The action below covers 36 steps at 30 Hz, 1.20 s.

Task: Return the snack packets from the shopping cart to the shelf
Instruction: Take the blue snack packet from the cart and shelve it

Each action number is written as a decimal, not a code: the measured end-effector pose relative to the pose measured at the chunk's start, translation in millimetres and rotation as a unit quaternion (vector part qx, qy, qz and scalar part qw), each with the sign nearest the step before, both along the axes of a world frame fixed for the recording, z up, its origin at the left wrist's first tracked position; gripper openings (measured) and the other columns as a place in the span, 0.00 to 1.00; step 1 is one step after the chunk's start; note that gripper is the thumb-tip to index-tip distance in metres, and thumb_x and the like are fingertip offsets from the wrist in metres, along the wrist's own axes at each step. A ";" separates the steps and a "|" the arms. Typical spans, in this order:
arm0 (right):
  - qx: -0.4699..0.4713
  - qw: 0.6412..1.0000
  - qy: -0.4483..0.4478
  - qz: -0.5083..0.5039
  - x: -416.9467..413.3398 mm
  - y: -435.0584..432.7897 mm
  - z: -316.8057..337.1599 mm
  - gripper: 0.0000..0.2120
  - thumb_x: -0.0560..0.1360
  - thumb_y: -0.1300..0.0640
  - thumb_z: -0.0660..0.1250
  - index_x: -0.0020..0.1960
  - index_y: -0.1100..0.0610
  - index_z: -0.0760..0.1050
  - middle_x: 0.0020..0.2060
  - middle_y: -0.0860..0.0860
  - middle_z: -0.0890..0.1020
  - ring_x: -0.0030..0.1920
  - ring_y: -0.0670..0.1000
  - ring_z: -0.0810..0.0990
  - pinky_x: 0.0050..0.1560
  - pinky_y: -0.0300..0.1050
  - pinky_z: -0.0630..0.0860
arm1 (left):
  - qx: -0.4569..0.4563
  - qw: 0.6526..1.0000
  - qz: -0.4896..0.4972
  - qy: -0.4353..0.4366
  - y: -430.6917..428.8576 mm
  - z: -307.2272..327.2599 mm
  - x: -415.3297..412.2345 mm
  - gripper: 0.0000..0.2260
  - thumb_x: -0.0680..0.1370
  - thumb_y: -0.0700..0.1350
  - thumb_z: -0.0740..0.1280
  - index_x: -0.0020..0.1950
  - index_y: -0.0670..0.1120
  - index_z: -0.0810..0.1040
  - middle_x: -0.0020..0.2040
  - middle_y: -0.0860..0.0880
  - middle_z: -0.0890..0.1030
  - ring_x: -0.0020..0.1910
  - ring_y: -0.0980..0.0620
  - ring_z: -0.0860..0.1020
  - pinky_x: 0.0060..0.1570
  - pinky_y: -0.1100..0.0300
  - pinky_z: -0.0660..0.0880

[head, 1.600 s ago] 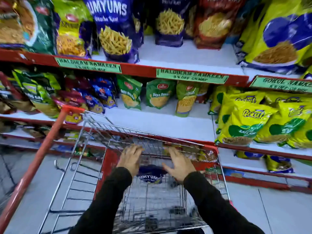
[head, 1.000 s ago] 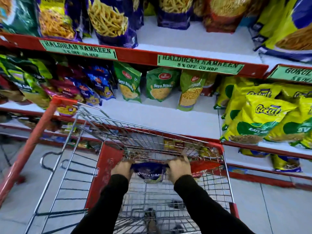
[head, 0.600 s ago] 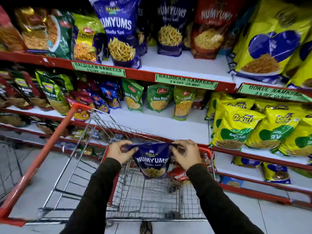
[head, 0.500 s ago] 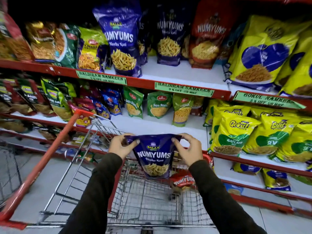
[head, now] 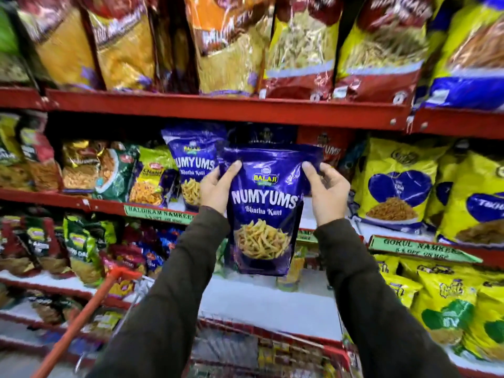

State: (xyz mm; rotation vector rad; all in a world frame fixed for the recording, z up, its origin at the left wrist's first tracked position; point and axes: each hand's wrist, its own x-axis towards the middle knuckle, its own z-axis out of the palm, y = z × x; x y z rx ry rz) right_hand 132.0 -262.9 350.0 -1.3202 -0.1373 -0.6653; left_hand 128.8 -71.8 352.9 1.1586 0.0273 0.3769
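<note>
I hold a blue Numyums packet (head: 266,211) upright in front of the middle shelf (head: 109,204), at chest height. My left hand (head: 218,188) grips its upper left edge and my right hand (head: 326,193) grips its upper right corner. Behind it on the shelf stands a matching blue Numyums packet (head: 191,162), with a red one (head: 331,150) partly hidden to the right. The shopping cart (head: 272,353) is low in view, its red handle (head: 81,320) slanting at the lower left.
Yellow Gokul packets (head: 395,186) fill the shelves on the right. Green and mixed Haldiram packets (head: 114,170) crowd the left. Large bags (head: 226,42) line the top shelf. A bare white shelf strip (head: 261,304) lies below the held packet.
Both hands have lifted the blue packet out of the cart and up to the middle shelf's level. The view has tilted upward, so the cart has dropped to the bottom edge.
</note>
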 end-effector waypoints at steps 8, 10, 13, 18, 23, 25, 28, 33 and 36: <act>0.011 0.999 0.037 -0.026 107.1 2.1 27.2 0.10 0.72 0.55 0.74 0.33 0.52 0.80 0.35 0.49 0.82 0.39 0.48 0.76 0.46 0.53 0.75 | 0.028 0.998 0.021 0.059 -22.9 43.8 98.5 0.08 0.77 0.47 0.68 0.51 0.45 0.74 0.31 0.55 0.77 0.32 0.61 0.74 0.31 0.80 0.67; 0.026 0.997 0.063 -0.036 128.9 1.9 28.8 0.06 0.71 0.53 0.75 0.40 0.55 0.81 0.42 0.56 0.83 0.43 0.52 0.77 0.51 0.52 0.75 | 0.042 0.997 0.041 0.056 -28.0 46.3 116.4 0.18 0.77 0.47 0.67 0.64 0.39 0.74 0.44 0.51 0.79 0.42 0.54 0.74 0.42 0.73 0.67; 0.033 0.995 0.085 -0.030 160.5 -0.4 27.1 0.19 0.70 0.55 0.76 0.54 0.67 0.79 0.51 0.62 0.83 0.47 0.54 0.78 0.55 0.51 0.75 | 0.010 0.994 0.071 0.082 -31.1 37.0 153.7 0.20 0.77 0.43 0.66 0.64 0.32 0.72 0.54 0.44 0.77 0.54 0.47 0.74 0.54 0.60 0.66; 0.043 0.991 0.120 -0.025 184.1 7.4 25.3 0.18 0.72 0.61 0.75 0.58 0.68 0.77 0.51 0.59 0.81 0.51 0.54 0.78 0.63 0.53 0.75 | -0.030 0.992 0.071 0.103 -38.0 26.6 181.2 0.28 0.77 0.44 0.66 0.73 0.36 0.62 0.74 0.41 0.66 0.74 0.44 0.65 0.74 0.55 0.58; 0.003 0.989 0.146 0.024 171.9 12.3 -2.4 0.16 0.76 0.50 0.71 0.57 0.59 0.75 0.60 0.58 0.80 0.56 0.54 0.78 0.67 0.52 0.72 | 0.049 0.992 0.022 0.114 -38.4 -7.6 169.7 0.33 0.75 0.59 0.66 0.76 0.51 0.58 0.74 0.50 0.66 0.71 0.50 0.66 0.66 0.57 0.62; -0.035 0.980 0.189 0.055 156.4 12.8 -26.7 0.28 0.74 0.36 0.65 0.65 0.53 0.71 0.69 0.51 0.74 0.67 0.53 0.72 0.74 0.54 0.64 | 0.043 0.991 0.008 0.127 -36.0 -33.3 159.9 0.31 0.75 0.63 0.63 0.74 0.53 0.62 0.68 0.51 0.69 0.59 0.51 0.72 0.55 0.58 0.66; -0.026 0.957 0.259 0.126 138.1 17.4 -54.0 0.45 0.68 0.21 0.52 0.77 0.46 0.57 0.74 0.48 0.66 0.73 0.52 0.66 0.74 0.55 0.61 | 0.065 0.987 0.019 0.149 -31.5 -65.1 154.4 0.28 0.77 0.65 0.55 0.72 0.50 0.66 0.67 0.47 0.72 0.59 0.48 0.72 0.57 0.58 0.63; -0.053 0.943 0.298 0.136 136.2 19.9 -83.9 0.58 0.53 0.13 0.51 0.75 0.44 0.61 0.75 0.52 0.70 0.72 0.56 0.70 0.74 0.62 0.66 | 0.185 0.973 0.005 0.139 -29.0 -85.4 138.6 0.26 0.80 0.61 0.51 0.69 0.47 0.69 0.67 0.45 0.74 0.66 0.45 0.71 0.61 0.57 0.63; -0.076 0.947 0.277 0.145 119.2 23.5 -80.6 0.37 0.61 0.19 0.55 0.64 0.36 0.71 0.70 0.49 0.74 0.69 0.54 0.74 0.73 0.61 0.69 | 0.224 0.965 0.019 0.138 -25.5 -89.1 127.0 0.27 0.80 0.61 0.51 0.72 0.46 0.64 0.69 0.44 0.72 0.69 0.44 0.69 0.61 0.57 0.62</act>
